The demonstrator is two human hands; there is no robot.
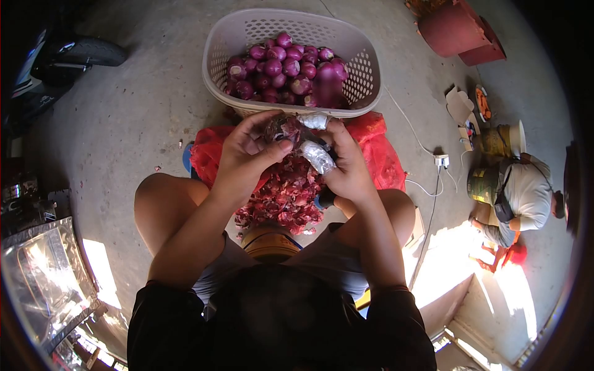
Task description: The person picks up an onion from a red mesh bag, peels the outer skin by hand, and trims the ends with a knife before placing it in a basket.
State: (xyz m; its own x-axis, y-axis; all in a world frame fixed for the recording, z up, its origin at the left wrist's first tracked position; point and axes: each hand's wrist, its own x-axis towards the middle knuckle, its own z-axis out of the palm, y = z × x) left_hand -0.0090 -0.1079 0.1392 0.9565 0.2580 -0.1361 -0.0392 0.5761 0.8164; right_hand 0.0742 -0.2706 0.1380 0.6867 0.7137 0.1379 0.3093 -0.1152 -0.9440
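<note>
In front of the basket, my left hand (247, 148) is closed around a dark-skinned red onion (283, 131). My right hand (343, 157) meets the onion from the right, its thumb and forefinger wrapped in silver tape and pinched at the onion's side. What lies between those two fingertips is partly hidden. Below both hands spreads a heap of loose onion skins (278, 201). A grey plastic basket (218, 80) just beyond my hands holds many peeled purple onions (284, 68).
Red mesh sacks (377, 151) lie under and beside the basket. A white power socket (441, 161) with cords is on the floor to the right. A person (526, 191) sits bent over farther right. A motorcycle wheel (93, 51) stands at upper left.
</note>
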